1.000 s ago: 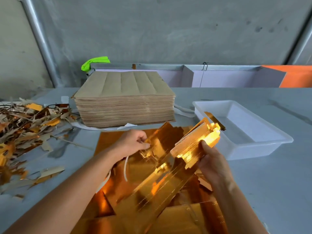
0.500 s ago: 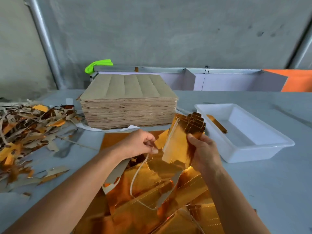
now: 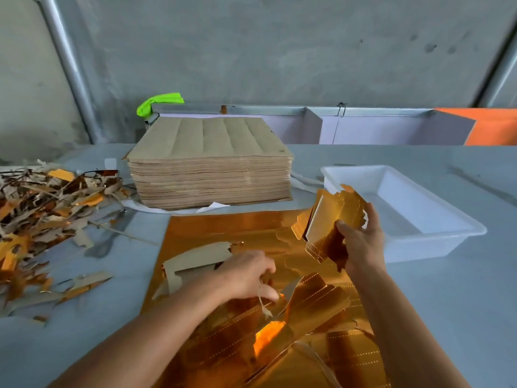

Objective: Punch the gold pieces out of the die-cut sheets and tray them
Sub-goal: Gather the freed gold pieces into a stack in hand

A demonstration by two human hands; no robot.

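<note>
Gold die-cut sheets (image 3: 240, 228) lie flat on the table in front of me, with torn gold leftovers (image 3: 316, 298) crumpled on top. My right hand (image 3: 361, 242) grips a small stack of punched gold pieces (image 3: 333, 219) held upright just left of the white tray (image 3: 447, 233). My left hand (image 3: 249, 275) is down on the sheets and pinches a thin strip of scrap (image 3: 264, 303). A brown-backed offcut (image 3: 195, 261) lies left of that hand. The tray's inside looks empty where visible.
A thick stack of sheets, brown side up (image 3: 209, 163), stands at the back centre. A heap of brown and gold scrap strips (image 3: 50, 208) covers the table's left side. Partitioned bins (image 3: 363, 127) and a green object (image 3: 159, 102) sit behind against the wall.
My right hand has carried the stack of gold pieces right, toward the tray. My left hand dropped onto the sheets, and the leftover sheet now lies flat.
</note>
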